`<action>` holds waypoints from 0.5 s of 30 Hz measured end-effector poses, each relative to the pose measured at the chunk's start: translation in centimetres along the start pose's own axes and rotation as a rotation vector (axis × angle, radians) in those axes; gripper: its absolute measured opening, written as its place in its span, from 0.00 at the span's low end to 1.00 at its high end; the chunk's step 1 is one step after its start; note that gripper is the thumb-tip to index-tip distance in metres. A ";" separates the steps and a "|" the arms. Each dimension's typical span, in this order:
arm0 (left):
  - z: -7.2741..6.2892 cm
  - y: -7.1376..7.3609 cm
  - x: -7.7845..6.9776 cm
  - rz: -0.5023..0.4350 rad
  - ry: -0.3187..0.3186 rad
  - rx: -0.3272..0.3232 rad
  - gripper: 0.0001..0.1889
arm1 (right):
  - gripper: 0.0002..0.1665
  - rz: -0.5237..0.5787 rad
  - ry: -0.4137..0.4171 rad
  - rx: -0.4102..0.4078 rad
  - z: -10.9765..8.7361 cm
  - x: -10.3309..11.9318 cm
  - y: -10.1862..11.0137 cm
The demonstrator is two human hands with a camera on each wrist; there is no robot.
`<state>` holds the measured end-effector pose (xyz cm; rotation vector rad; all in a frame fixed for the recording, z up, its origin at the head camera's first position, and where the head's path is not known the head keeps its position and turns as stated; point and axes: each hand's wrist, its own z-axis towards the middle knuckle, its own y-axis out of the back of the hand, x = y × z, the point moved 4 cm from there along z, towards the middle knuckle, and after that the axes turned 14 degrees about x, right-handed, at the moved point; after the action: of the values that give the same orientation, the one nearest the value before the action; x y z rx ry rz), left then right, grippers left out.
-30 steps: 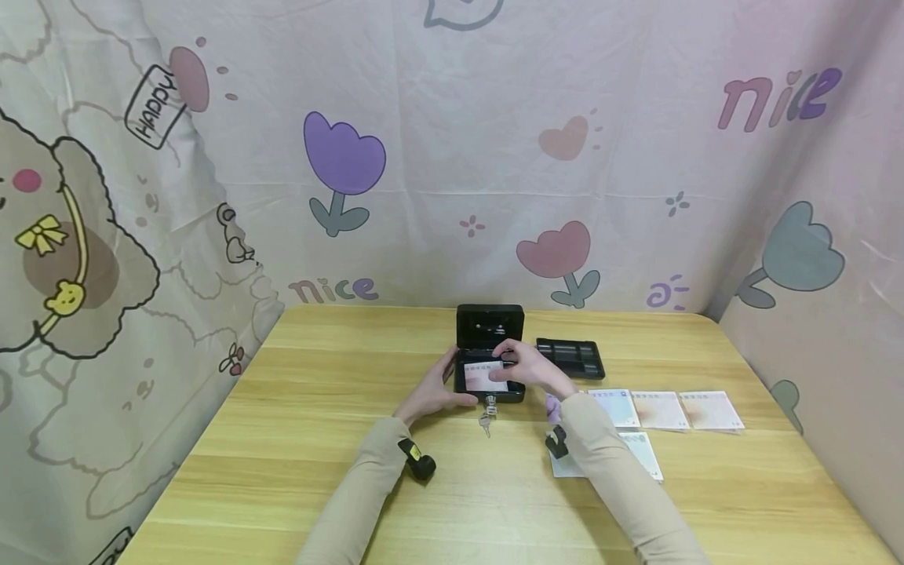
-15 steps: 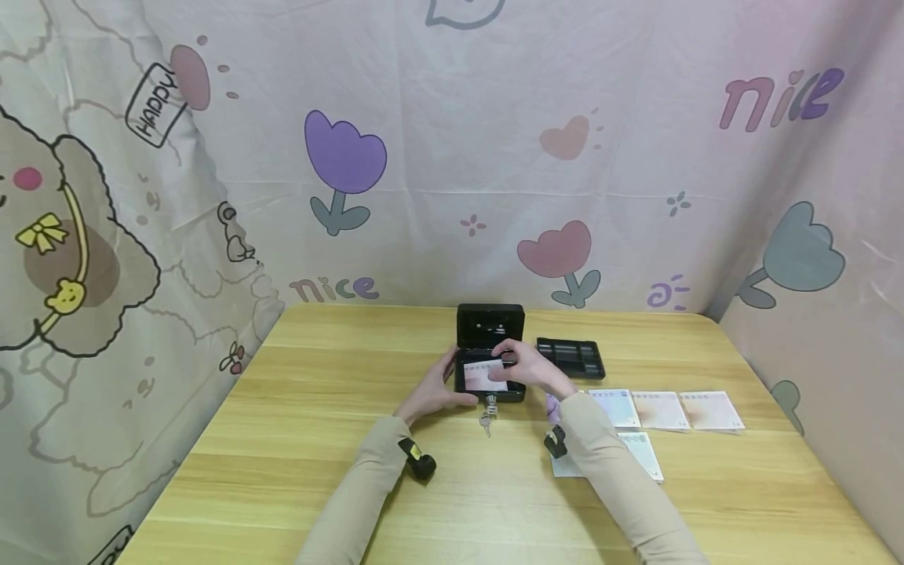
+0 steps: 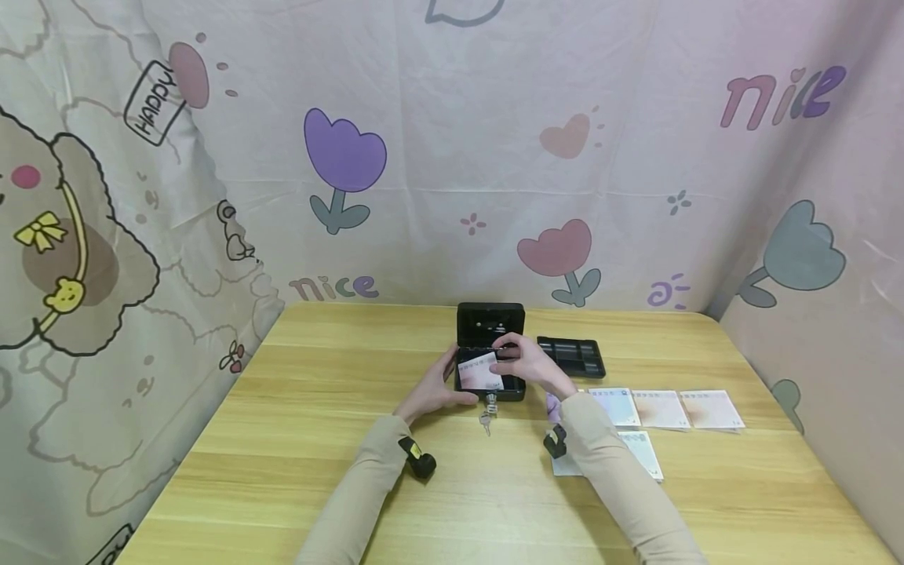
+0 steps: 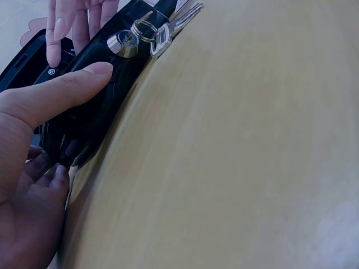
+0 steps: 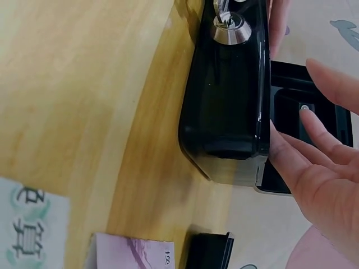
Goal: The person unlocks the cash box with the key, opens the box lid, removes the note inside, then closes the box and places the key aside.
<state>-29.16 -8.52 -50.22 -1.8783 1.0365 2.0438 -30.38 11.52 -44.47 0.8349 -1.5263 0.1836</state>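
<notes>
A small black cash box (image 3: 510, 396) stands on the table with its lid (image 3: 490, 323) raised. My left hand (image 3: 436, 389) grips its left end; the left wrist view shows the thumb (image 4: 73, 89) on the front and the fingers at the end wall. Inside the box lies a pinkish banknote stack (image 3: 480, 372), tilted. My right hand (image 3: 530, 366) reaches over the box, thumb at the stack's right edge and fingers extended. In the right wrist view those fingers (image 5: 320, 134) dip behind the front wall, where contact is hidden. Keys (image 3: 485, 422) hang from the front lock (image 5: 231, 31).
A black compartment tray (image 3: 592, 362) lies right of the box. Banknote piles sit in a row: purple (image 3: 552, 406), bluish (image 3: 616, 408), and two pinkish-brown, one of them the outer pile (image 3: 712, 410). A pale green pile (image 3: 644, 453) is nearer, partly under the right sleeve.
The banknote stack in the box has shifted slightly left and tilted, its right side higher. My right hand has moved up a little. The left hand stays on the box.
</notes>
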 end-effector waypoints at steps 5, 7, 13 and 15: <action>0.0 0.0 0.2 0.002 0.007 -0.002 0.62 | 0.28 0.013 0.016 -0.015 0.2 0.0 0.0; 0.0 0.0 0.3 0.001 0.009 -0.003 0.62 | 0.28 0.020 0.017 -0.021 0.3 0.1 0.0; 0.0 0.0 0.1 0.020 0.014 -0.005 0.62 | 0.27 0.031 0.051 -0.016 0.9 0.1 -0.1; 0.0 0.0 0.1 0.023 0.018 -0.001 0.62 | 0.27 0.030 0.055 -0.012 1.2 0.0 -0.1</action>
<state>-29.17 -8.53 -50.28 -1.8980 1.0662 2.0434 -31.25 10.73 -44.72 0.7921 -1.4873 0.2178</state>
